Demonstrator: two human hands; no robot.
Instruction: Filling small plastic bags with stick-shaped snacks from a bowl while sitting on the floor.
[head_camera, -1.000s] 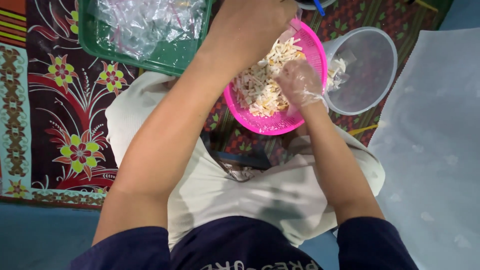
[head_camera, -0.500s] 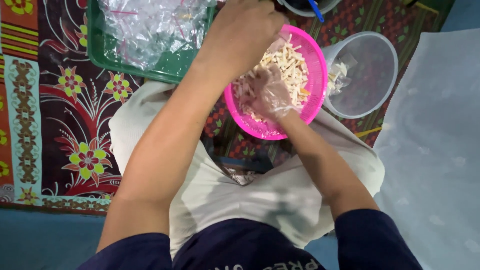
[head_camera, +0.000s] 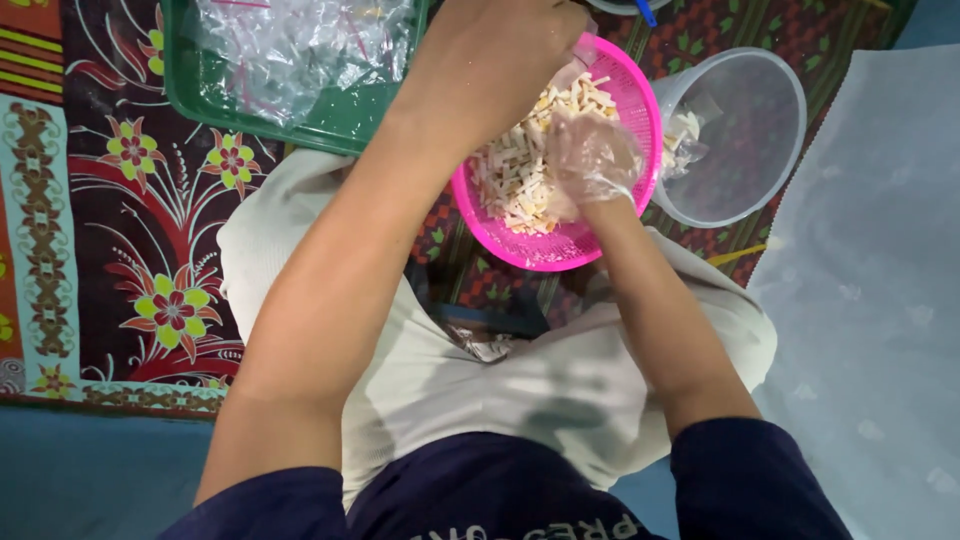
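Patterned floor mat (head_camera: 150, 250), dark red with flowers and a striped border, carries the work; the person sits on it, pale trousers (head_camera: 520, 390) filling the lower middle of the head view. A pink basket (head_camera: 560, 240) of perforated plastic rests just beyond the knees, close enough that both forearms reach it without stretching. It holds a heap of pale, short-cut strips (head_camera: 520, 170), apparently food.

Left hand (head_camera: 500, 50): bare, back toward the camera, at the far rim of the basket. Its fingers are hidden, so whether it grips the rim or anything else cannot be told; its position suggests it steadies the basket.

Right hand (head_camera: 592, 155): covered by a thin clear glove, presumably to keep the strips clean, and set down into the heap with fingers loosely curled among the pieces. Whether it has closed on any cannot be told.

A clear plastic tub (head_camera: 745, 140) lies tilted just to the right of the basket, its mouth turned toward it, with a few pale pieces at its near wall. A green tray (head_camera: 200, 95) holding crumpled clear plastic bags (head_camera: 290, 45) sits at upper left, apart from the basket. A light sheet (head_camera: 880, 300) covers the floor at right.
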